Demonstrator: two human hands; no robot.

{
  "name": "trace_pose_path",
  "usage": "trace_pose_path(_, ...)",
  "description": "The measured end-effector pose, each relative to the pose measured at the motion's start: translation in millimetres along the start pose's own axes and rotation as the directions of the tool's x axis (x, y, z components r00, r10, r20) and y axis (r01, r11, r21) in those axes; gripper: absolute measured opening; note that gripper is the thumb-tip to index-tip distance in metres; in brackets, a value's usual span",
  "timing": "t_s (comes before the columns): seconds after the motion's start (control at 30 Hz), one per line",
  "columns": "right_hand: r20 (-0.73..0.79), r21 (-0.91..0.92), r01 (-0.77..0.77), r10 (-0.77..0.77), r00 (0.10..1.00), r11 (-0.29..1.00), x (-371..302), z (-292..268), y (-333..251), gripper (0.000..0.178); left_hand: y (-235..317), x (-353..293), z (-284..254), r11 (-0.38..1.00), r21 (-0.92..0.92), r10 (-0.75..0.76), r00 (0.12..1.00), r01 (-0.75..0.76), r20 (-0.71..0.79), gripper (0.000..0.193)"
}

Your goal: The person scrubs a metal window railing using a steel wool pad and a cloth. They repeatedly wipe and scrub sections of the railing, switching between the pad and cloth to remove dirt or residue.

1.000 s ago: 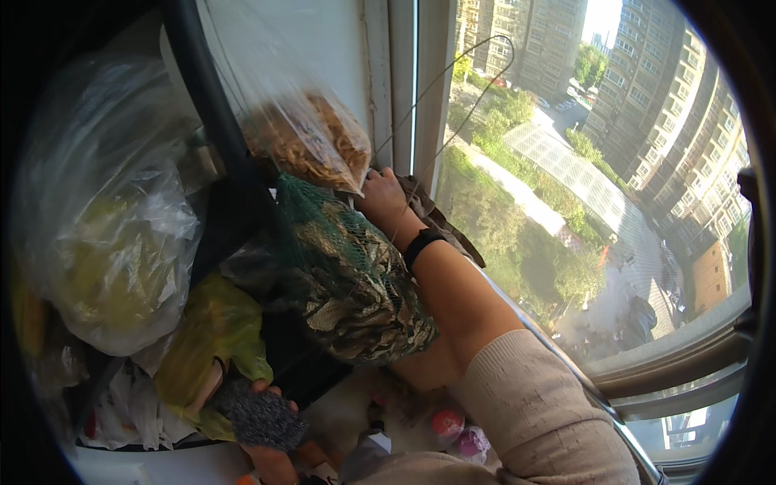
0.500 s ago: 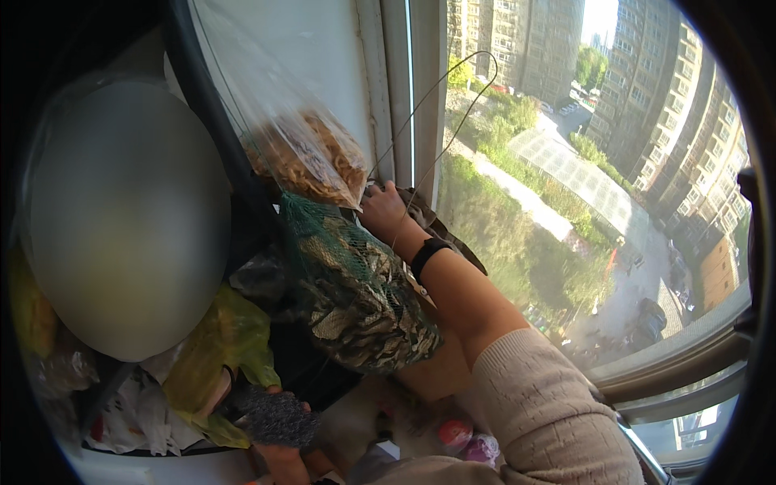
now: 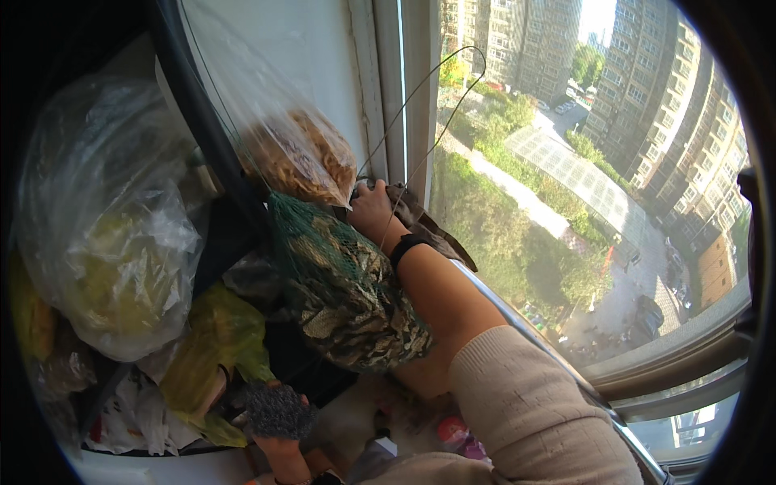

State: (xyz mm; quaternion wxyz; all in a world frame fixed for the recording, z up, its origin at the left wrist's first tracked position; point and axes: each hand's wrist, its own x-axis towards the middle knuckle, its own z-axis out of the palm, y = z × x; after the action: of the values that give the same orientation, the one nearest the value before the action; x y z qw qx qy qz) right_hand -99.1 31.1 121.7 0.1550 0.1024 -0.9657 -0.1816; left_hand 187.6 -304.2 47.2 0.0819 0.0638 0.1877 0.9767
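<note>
My right arm, in a beige knit sleeve with a black wristband, reaches up to the window frame. There my right hand (image 3: pixel 372 212) has its fingers curled beside a brown object (image 3: pixel 428 226) and the foot of a thin wire loop (image 3: pixel 436 65). What its fingers close on is hidden. Low in the view, my left hand (image 3: pixel 279 447) grips a grey, fuzzy scouring pad (image 3: pixel 280 411). Between the hands hangs a green net bag (image 3: pixel 347 283) full of dark, dried pieces. Just above it is a clear bag (image 3: pixel 303 158) of tan dried strips.
A black pole (image 3: pixel 202 105) slants beside the hanging bags. Farther left lie a large clear plastic bag (image 3: pixel 113 242), a yellow bag (image 3: pixel 214 339) and white plastic bags (image 3: pixel 137 416). Window glass fills the right side, with a metal sill (image 3: pixel 533 339) under my right arm.
The view has shifted slightly, moving hands and hanging bags a little leftward. Both hands keep their places. The clear bag at left, smooth and blurred before, now shows its creases.
</note>
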Motion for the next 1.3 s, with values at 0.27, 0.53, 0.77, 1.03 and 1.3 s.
trace_pose_path(0.27,-0.139,0.355,-0.377,0.447,0.884,0.856,16,14,-2,0.014,15,-9,-15,0.998,-0.040,-0.033,0.991,0.039,0.127,0.044)
trace_pose_path(0.53,-0.076,0.516,-0.507,0.626,0.776,0.690,40,16,13,0.013,21,-11,-11,1.000,0.011,-0.008,0.997,0.007,0.083,0.041)
trace_pose_path(0.77,0.160,0.424,-0.403,0.371,0.915,0.811,31,0,11,0.023,22,-1,-9,0.999,0.005,-0.035,0.997,0.035,0.063,0.042)
trace_pose_path(1.03,-0.194,0.371,-0.051,0.131,0.972,0.927,19,44,-7,0.019,19,9,-11,0.996,-0.026,-0.077,0.988,0.081,0.135,0.043)
trace_pose_path(1.3,-0.373,0.463,-0.102,0.298,0.879,0.880,37,67,-12,0.018,29,9,-23,0.999,-0.052,-0.002,0.990,0.009,0.144,0.046)
